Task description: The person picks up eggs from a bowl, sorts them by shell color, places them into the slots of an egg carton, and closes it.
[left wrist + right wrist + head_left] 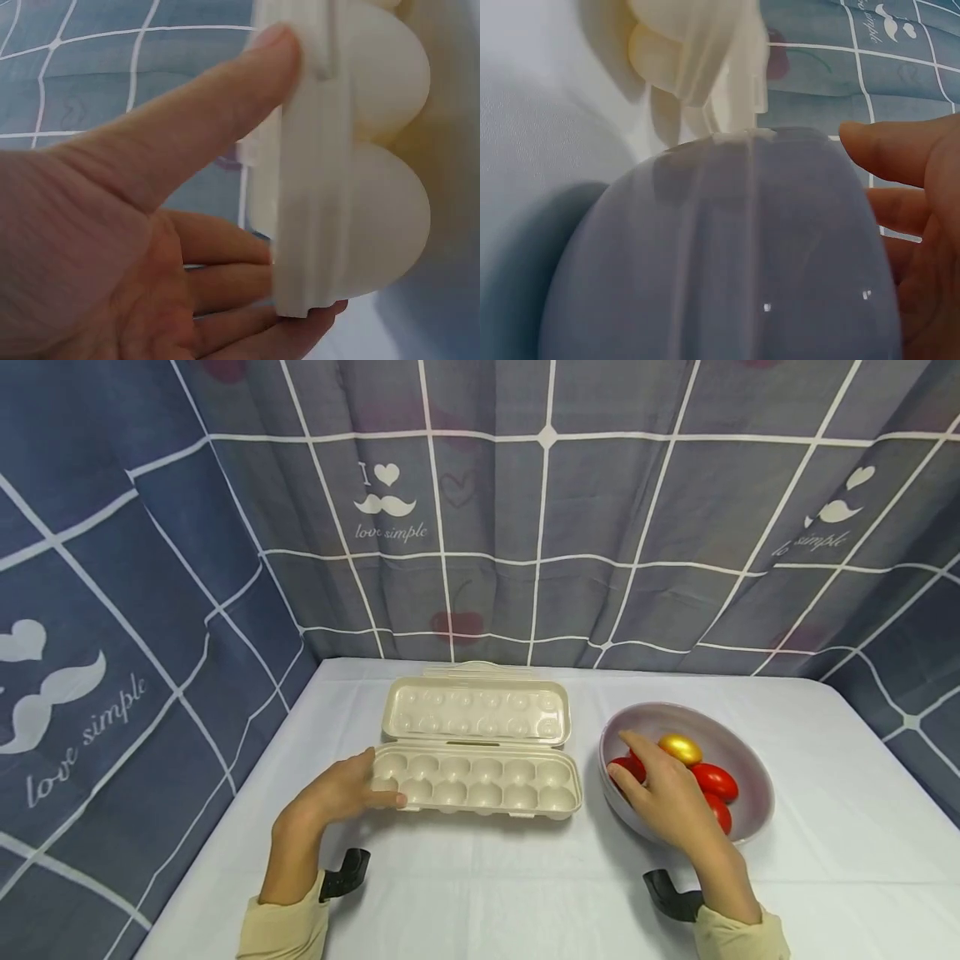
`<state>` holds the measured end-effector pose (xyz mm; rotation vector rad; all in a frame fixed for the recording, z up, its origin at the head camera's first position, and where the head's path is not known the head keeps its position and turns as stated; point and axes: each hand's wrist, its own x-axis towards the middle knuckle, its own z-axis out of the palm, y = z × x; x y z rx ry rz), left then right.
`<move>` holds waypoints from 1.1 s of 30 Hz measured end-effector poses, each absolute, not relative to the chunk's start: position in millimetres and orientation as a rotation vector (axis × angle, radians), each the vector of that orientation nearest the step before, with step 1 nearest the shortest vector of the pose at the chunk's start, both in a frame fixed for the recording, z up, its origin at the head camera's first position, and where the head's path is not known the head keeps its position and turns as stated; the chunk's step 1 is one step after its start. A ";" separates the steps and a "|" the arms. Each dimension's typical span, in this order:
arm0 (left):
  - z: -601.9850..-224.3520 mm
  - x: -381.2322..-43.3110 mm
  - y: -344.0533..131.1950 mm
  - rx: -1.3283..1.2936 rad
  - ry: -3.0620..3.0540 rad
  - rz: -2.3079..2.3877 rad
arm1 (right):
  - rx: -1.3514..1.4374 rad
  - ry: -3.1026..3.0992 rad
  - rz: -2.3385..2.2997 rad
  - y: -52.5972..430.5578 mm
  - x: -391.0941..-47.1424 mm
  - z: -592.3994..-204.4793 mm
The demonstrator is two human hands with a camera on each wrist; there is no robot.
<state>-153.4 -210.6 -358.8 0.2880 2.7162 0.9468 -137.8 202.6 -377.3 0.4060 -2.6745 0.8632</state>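
Observation:
A cream egg carton [480, 793] lies with its lid [480, 710] folded back, its two rows of cups bare. My left hand [345, 789] grips its left end, the thumb over the front rim and the other fingers around the end, as the left wrist view also shows. My right hand [667, 793] reaches over the near-left rim of a greyish-pink bowl [750, 785], thumb and fingers spread about a red egg [626, 768] partly hidden by them. Beside that hand in the bowl are a gold egg [680, 748] and further red eggs [714, 782].
A white cloth [480, 893] covers the table. Dark checked curtains [487, 527] hang behind it and at both sides. Black bent pieces [345, 874] stick out from both wrists, by the beige sleeves [288, 927]. The bowl stands to the right of the carton.

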 end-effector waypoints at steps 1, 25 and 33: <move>-360.8 -153.6 -210.4 0.300 2.700 0.971 | 0.410 -2.677 0.868 202.6 -137.9 -377.8; -374.9 -157.4 -212.1 0.309 2.736 0.920 | 0.329 -2.825 0.891 203.8 -143.8 -387.2; -382.9 -165.5 -224.0 0.499 2.651 1.103 | 0.234 -2.867 0.822 205.5 -145.0 -389.1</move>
